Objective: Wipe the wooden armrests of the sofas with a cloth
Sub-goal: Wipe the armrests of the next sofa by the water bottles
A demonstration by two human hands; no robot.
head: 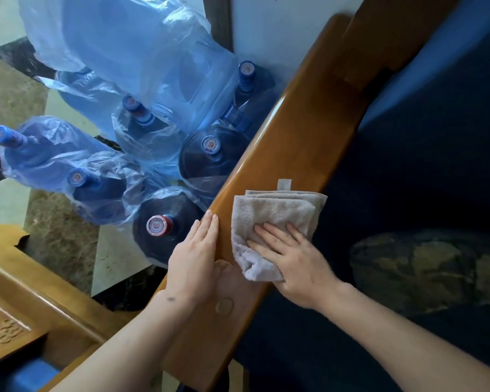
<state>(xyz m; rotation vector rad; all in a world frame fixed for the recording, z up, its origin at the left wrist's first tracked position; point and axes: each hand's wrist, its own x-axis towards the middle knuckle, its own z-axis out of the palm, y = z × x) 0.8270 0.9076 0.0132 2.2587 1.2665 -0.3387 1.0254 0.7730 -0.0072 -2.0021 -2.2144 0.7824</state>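
Wooden armrest (289,142): right hand (289,258), fingers spread flat, presses folded grey cloth (269,222); left hand (195,256) lies open-palmed along its outer edge, grasping nothing.

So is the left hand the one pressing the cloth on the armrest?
No. The right hand lies flat on the folded grey cloth on the wooden armrest, while the left hand rests bare on the armrest's edge.

Beige cloth (275,219), honey-brown armrest (303,137), navy sofa cushion (425,171), blue water bottles (210,157) under clear plastic.
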